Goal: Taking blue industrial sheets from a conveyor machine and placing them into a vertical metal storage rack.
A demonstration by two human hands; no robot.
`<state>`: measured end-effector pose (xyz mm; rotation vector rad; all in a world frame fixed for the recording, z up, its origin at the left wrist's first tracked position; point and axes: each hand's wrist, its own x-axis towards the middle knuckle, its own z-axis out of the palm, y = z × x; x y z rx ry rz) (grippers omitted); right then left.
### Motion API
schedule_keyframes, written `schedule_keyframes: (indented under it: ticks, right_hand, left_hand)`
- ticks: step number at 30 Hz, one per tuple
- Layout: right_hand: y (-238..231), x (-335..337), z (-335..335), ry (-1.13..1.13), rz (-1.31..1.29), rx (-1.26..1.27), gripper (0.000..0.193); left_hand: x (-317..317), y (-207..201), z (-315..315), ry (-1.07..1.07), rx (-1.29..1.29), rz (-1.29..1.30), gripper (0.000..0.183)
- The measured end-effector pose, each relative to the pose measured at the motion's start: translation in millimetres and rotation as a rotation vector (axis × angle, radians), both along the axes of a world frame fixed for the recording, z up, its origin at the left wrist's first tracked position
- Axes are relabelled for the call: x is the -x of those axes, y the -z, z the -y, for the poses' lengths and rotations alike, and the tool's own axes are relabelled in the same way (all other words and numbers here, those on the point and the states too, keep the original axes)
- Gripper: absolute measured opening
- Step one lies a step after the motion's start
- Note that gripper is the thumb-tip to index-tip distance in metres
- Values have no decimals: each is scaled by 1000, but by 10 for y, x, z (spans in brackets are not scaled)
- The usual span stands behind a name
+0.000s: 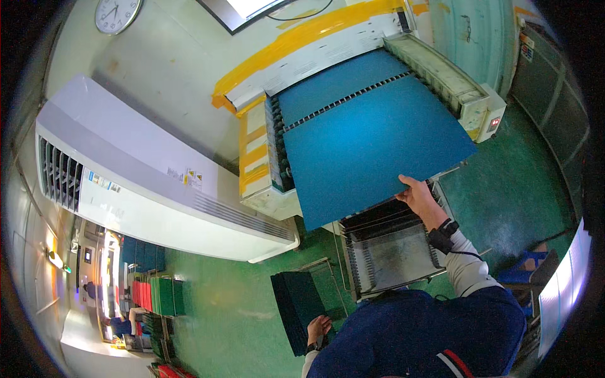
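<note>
My right hand (pixel 416 196) pinches the near edge of a large blue panel (pixel 378 142), thumb on top and fingers underneath. The panel lies on the rollers of a conveyor machine (pixel 277 148), its near end overhanging the front. Behind it, across a narrow strip of rollers, lies a second blue panel (pixel 343 82). Low on the left, my left hand (pixel 319 327) is closed, fingers curled, at the edge of a stack of dark panels (pixel 296 309). Whether it grips one of them is hidden.
A slotted metal rack (pixel 394 255) stands below the conveyor, close to my body. A large white air conditioner (pixel 157 176) is on the left. Farther back are racks of red and green panels (pixel 165 296) and another person (pixel 120 326). A blue chair (pixel 526 271) stands at the right.
</note>
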<state>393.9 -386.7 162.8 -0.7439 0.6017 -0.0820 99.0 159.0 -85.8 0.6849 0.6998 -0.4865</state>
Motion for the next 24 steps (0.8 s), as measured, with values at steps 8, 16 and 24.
schedule_keyframes:
  ticks: [8, 16, 24]
  right_hand:
    - [-66, -43, -14, -39, 16, 24, 27]
    - [56, -121, 37, -30, 20, -13, 27]
    - [268, -262, 84, -63, 88, -27, 29]
  left_hand:
    - [6, -70, 53, -5, 120, 58, 17]
    - [-58, -325, 291, -73, -328, -131, 16]
    - [0, -378, 348, -109, -317, -149, 15]
